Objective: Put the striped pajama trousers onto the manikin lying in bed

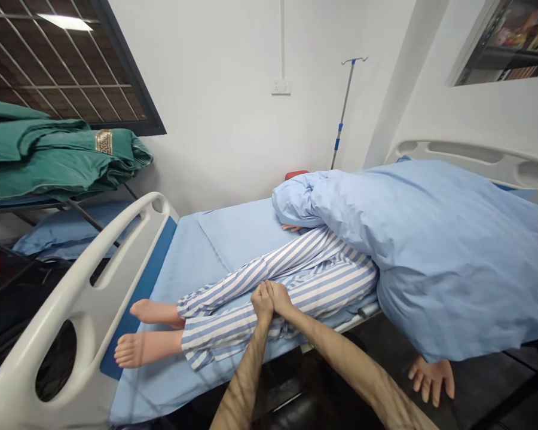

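Observation:
My left hand (262, 302) and my right hand (278, 297) are both closed and pressed side by side. They rest on the blue-and-white striped trousers (327, 294), about knee height on the nearer leg. Whether any cloth is pinched inside the fingers is hidden. The trousers are on a manikin-like figure lying on the bed, with its bare feet (150, 349) toward the footboard. A light blue quilt (448, 245) covers its upper body. One manikin hand (433, 379) hangs below the quilt at the near side, and fingertips (291, 227) of the other peek out on the far side.
The bed has a light blue sheet (233, 230), a pale footboard (130, 239) at left and a headboard (466, 152) at right. An IV pole (344, 113) stands by the wall. Folded green cloth (63, 158) lies on a rack beyond the footboard.

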Demonstrator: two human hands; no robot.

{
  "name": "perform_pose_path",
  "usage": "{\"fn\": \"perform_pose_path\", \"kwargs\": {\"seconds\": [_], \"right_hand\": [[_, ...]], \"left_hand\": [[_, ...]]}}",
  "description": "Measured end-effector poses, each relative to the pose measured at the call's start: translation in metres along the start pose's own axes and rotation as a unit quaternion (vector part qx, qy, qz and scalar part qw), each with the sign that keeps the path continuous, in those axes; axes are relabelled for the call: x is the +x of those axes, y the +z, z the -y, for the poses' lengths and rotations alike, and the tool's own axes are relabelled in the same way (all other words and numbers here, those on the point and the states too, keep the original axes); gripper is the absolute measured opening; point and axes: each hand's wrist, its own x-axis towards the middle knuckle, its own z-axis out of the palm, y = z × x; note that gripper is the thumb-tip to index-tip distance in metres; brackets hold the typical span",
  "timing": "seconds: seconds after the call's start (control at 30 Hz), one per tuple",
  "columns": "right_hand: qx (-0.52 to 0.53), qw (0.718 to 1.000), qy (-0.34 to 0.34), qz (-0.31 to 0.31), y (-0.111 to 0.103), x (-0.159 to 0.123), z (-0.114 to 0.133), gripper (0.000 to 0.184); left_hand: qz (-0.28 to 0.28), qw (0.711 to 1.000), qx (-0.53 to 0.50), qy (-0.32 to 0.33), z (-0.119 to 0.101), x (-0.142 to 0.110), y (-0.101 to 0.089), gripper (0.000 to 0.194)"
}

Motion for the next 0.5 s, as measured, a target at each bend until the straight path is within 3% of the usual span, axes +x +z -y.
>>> {"fn": "perform_pose_path", "kwargs": {"seconds": [0.1, 0.2, 0.37, 0.5], "right_hand": [[-0.096, 0.994, -0.032, 0.043, -0.019, 0.001, 0.000, 0.033], [-0.113, 0.991, -0.045, 0.046, -0.026, -0.001, -0.004, 0.032], [-0.051, 0.999, 0.012, 0.002, -0.012, -0.007, -0.015, 0.038], [0.068, 0.996, 0.020, -0.047, -0.008, -0.002, -0.025, 0.043]], "left_hand": [[0.000, 1.000, 0.018, -0.006, 0.002, -0.002, 0.001, 0.044], [0.008, 0.998, 0.057, 0.012, 0.003, -0.005, 0.002, 0.042], [0.040, 0.993, 0.105, 0.027, 0.000, -0.006, 0.004, 0.038], [0.057, 0.994, 0.091, 0.023, -0.010, -0.005, 0.017, 0.042]]}}
